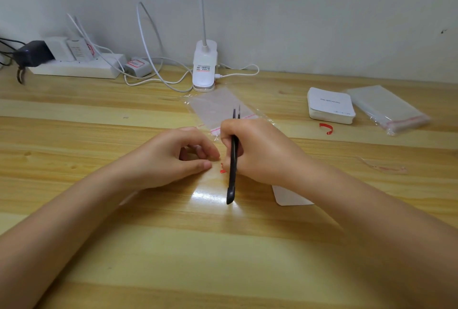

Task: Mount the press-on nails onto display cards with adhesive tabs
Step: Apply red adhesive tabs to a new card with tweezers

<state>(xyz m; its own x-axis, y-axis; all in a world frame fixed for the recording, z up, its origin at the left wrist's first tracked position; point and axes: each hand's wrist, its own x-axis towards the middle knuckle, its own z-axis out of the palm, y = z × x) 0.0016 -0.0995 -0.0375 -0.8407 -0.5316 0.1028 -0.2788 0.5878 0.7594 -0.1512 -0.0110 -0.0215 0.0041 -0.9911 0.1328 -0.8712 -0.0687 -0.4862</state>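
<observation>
Both my forearms reach in from the near edge over the wooden table (99, 246), and my hands meet at the middle. My right hand (260, 152) is curled round a pair of black tweezers (233, 160), which I hold with the two points aimed far, away from me, and the blunt end toward me. My left hand (173, 157) has its fingers bent in, thumb and forefinger tips close together just left of the tweezers; whether they pinch anything I cannot tell. Between my two hands a few small red press-on nails (222, 170) show, mostly hidden. A white display card (290, 197) lies flat under my right wrist, only its near corner showing.

Just beyond my hands lies a clear plastic sleeve (218, 108) with a red-striped flap. Far right of me sits a stack of white cards (329, 105), and just right of it a bundle of clear bags (386, 108). A curved red strip (326, 127) lies near the stack, and a peeled clear strip (384, 166) lies on the table at right.

Against the far wall stands a white clip lamp (204, 65), with white cables (148, 43) running left to a power strip (76, 67) loaded with chargers.
</observation>
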